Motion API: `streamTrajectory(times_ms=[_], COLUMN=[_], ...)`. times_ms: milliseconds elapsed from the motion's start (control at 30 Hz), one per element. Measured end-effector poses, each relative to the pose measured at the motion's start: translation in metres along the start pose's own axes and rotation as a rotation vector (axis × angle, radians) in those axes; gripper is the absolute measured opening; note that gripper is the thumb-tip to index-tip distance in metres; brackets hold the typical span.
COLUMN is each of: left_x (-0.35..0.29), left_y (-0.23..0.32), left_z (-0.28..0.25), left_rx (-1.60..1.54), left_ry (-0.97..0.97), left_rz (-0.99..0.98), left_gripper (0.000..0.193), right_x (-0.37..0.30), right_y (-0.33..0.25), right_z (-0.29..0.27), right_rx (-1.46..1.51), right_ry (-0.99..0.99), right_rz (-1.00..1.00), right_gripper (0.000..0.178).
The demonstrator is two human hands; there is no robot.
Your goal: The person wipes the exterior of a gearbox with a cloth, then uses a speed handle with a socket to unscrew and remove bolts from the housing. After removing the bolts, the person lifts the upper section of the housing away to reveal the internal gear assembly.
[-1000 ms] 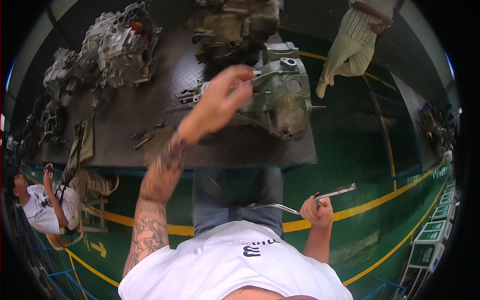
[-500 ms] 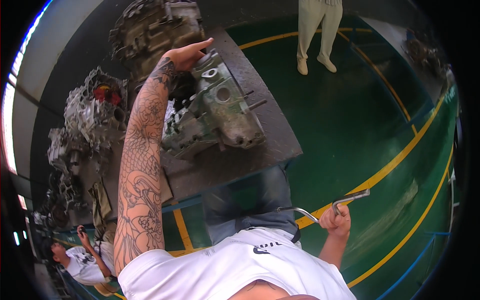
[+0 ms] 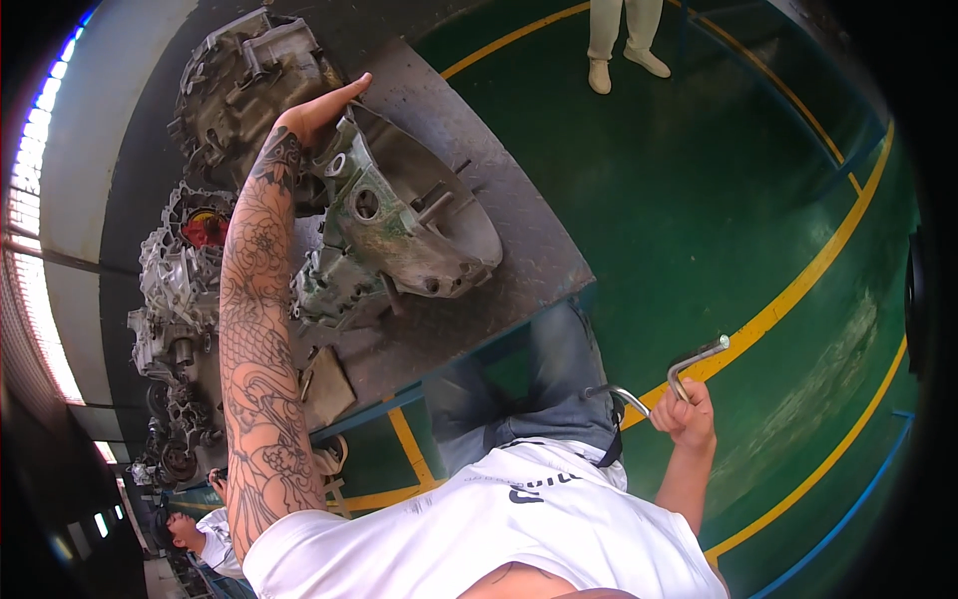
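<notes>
A grey metal gearbox casing (image 3: 399, 220) with a wide bell mouth and projecting studs sits tilted on the metal-topped workbench (image 3: 529, 235). My left hand (image 3: 319, 112) reaches to the casing's far upper edge, its visible fingers stretched out straight against the rim. Part of that hand is hidden behind the casing. Low on the right, away from the bench, my right hand (image 3: 687, 414) is closed round a cranked steel speed wrench (image 3: 702, 357). One end of the wrench points up and right; the other comes out toward my hip.
Another large dirty gearbox (image 3: 249, 85) stands beyond my left hand. Several stripped housings (image 3: 185, 270) line the bench's left side. A flat brownish piece (image 3: 329, 387) lies near the front edge. One person (image 3: 205, 539) is at lower left; another's legs (image 3: 624, 40) stand across the green floor.
The casing has tipped and turned under my left hand, showing more of its bell mouth. My right hand keeps the speed wrench. The whole view has shifted a little.
</notes>
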State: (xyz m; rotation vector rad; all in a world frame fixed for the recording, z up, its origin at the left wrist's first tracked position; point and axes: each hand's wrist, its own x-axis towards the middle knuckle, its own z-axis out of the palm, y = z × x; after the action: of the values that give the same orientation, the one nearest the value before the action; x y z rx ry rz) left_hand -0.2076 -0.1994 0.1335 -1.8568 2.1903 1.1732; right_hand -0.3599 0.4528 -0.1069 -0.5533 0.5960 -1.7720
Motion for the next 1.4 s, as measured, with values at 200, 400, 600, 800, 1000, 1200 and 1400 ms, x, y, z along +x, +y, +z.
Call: streamTrajectory(times_ms=[200,400,600,800,1000,1200,1400], left_x=[-0.014,0.001,0.03,0.056,0.063,0.093,0.103], left_y=[0.016,0.008,-0.002,-0.023,-0.028,-0.031,-0.038], left_z=[0.004,0.003,-0.006,-0.012,-0.021,-0.023,-0.023], left_rx=[0.099,-0.078,-0.048,-0.131,0.109,0.374,0.344], left_ry=[-0.036,-0.272,-0.315,-0.353,-0.373,-0.397,-0.602], left_rz=[0.073,0.054,0.054,0.107,0.221,0.246,0.421], left_gripper=[0.085,0.078,0.066,0.034,0.034,0.046,0.05], right_x=[-0.005,-0.009,-0.014,-0.015,-0.009,-0.007,-0.007], right_y=[-0.002,-0.002,-0.001,0.002,0.002,0.003,0.005], right_z=[-0.012,-0.02,-0.024,-0.027,-0.028,-0.028,-0.031], right_rx=[0.012,0.0,-0.015,-0.01,0.0,0.007,0.005], right_ry=[0.042,0.094,0.142,0.179,0.195,0.224,0.246], right_rz=[0.037,0.035,0.022,0.027,0.055,0.026,0.018], right_gripper=[0.044,0.039,0.04,0.042,0.043,0.043,0.044])
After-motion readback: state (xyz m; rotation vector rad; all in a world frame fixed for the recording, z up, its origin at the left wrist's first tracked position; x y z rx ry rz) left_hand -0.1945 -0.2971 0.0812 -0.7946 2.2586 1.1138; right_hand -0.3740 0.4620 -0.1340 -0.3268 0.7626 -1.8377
